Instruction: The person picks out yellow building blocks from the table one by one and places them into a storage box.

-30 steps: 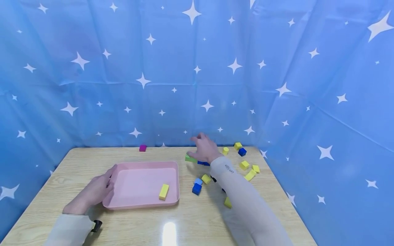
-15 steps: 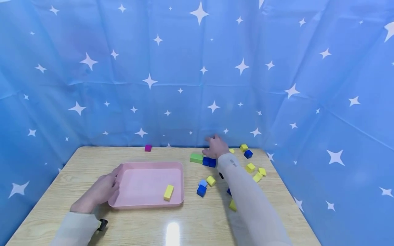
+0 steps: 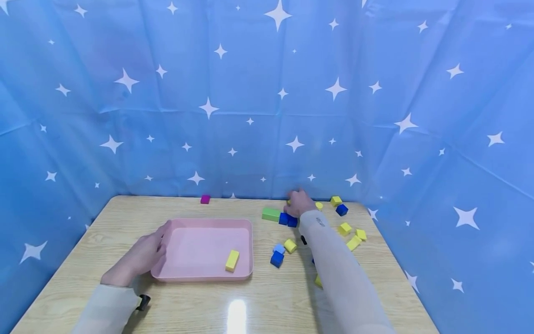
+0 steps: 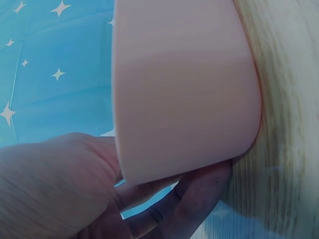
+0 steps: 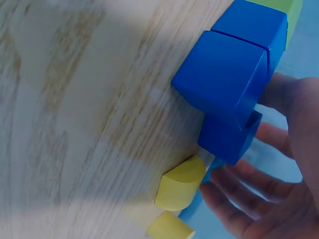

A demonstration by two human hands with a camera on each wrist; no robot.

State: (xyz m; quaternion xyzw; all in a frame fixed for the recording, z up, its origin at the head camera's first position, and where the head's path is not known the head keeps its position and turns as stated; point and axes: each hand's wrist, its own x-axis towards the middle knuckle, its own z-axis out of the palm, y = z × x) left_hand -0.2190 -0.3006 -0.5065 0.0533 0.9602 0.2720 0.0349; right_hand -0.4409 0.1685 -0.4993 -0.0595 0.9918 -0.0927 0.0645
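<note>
In the head view my left hand [image 3: 139,255] holds the left end of a pink tray [image 3: 179,273]. Its fingers [image 4: 202,196] bend against the tray's outer wall in the left wrist view; the thumb tip is hidden. A yellow rectangular block [image 3: 232,260] lies inside the tray. My right hand [image 3: 301,204] is low at the table's back, by two dark blue cubes [image 5: 222,72] and a green block [image 3: 271,214]. A notched blue block [image 5: 227,137] is near its fingers, with a yellow half-cylinder [image 5: 179,184] close by. The thumb and index fingertips are hidden behind blocks.
More yellow blocks [image 3: 344,229] and a blue cube [image 3: 342,210] are scattered on the right. A yellow cylinder [image 3: 290,246] and a blue cube [image 3: 277,259] lie right of the tray. A magenta block [image 3: 205,199] sits at the back edge, before a blue curtain [image 3: 250,130].
My right hand has shifted right past the green block and the blue cubes, then lowered behind them. The view has turned slightly right. My left hand stays on the tray.
</note>
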